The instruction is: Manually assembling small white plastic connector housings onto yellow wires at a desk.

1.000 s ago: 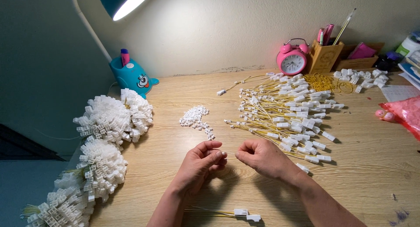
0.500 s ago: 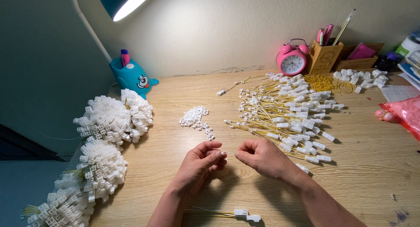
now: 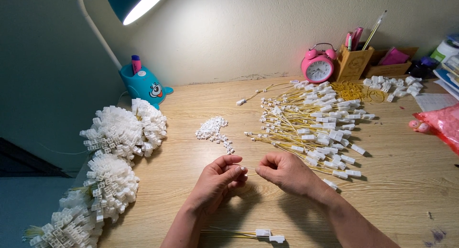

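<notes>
We find the left hand low in the centre of the frame, palm turned inward, fingers curled, thumb and forefinger pinched on a small white connector at its fingertips. The right hand sits just beside it, loosely fisted, fingertips pinched toward the same spot; whether it grips the thin yellow wire running between the hands we cannot tell. Both forearms enter from the bottom edge. Bare wooden desk lies open to the lower right. Above the hands sits a small heap of loose white pieces; to the upper right, a spread of yellow wires with white plugs. Finished white bundles line the left edge. Two wired plugs rest at the bottom edge.
</notes>
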